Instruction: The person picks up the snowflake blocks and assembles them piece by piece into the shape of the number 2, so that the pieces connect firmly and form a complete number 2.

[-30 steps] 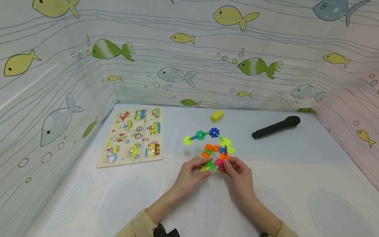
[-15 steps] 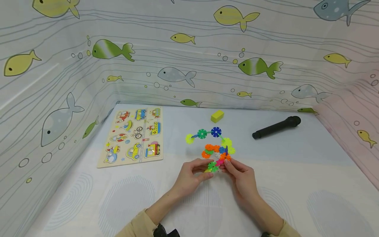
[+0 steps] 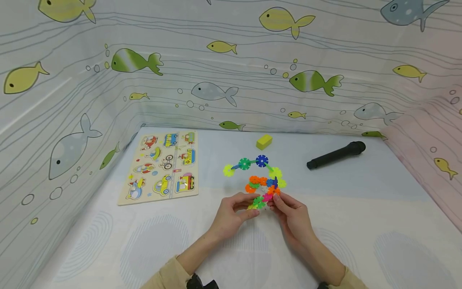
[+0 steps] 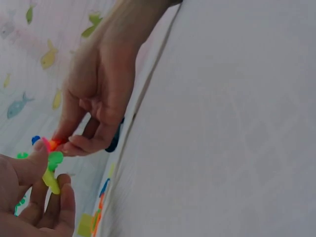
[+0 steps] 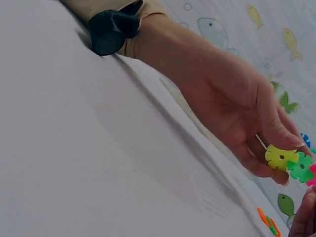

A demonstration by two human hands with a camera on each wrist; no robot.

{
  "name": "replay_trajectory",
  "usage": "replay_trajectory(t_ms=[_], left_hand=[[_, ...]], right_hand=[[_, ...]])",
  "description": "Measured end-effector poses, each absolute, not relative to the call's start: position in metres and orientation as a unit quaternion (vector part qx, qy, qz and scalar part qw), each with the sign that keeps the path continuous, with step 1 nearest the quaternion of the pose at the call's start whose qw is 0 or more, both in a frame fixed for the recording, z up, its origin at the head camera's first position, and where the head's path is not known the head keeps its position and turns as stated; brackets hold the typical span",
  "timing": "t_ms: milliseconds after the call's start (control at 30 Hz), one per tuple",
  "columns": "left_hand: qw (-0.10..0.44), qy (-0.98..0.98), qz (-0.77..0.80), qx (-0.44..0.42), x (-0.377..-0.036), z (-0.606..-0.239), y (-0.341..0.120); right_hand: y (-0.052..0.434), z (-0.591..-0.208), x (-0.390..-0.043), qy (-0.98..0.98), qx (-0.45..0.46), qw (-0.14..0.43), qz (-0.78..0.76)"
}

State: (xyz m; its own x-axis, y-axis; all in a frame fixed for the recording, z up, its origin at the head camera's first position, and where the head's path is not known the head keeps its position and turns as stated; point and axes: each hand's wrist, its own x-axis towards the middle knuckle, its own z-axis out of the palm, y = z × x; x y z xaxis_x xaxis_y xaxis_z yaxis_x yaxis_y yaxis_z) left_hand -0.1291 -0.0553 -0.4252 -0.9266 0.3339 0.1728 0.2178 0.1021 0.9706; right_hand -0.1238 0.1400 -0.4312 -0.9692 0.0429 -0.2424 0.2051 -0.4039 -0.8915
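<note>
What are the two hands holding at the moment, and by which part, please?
Both hold the snowflake-disc construction at its near end: the left hand pinches the yellow disc beside the green disc, and the right hand pinches the pink and orange discs.

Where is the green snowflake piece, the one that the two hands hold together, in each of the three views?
Head view: the green snowflake piece is just below centre, between the left hand and the right hand.
Left wrist view: the piece is at the lower left, above a yellow piece.
Right wrist view: the piece is at the right edge.
Shared landmark: the yellow piece joined to it, pinched by the left hand.
</note>
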Motion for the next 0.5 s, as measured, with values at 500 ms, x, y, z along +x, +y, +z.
replay_trajectory(t_ms=[500], left_hand=[[0.036,0.752,0.638,0.162,-0.1282,-0.4247,-0.0554]], right_hand=[[0.1408,-0.4245,-0.1247,0.588,0.098,0.03,-0.802]])
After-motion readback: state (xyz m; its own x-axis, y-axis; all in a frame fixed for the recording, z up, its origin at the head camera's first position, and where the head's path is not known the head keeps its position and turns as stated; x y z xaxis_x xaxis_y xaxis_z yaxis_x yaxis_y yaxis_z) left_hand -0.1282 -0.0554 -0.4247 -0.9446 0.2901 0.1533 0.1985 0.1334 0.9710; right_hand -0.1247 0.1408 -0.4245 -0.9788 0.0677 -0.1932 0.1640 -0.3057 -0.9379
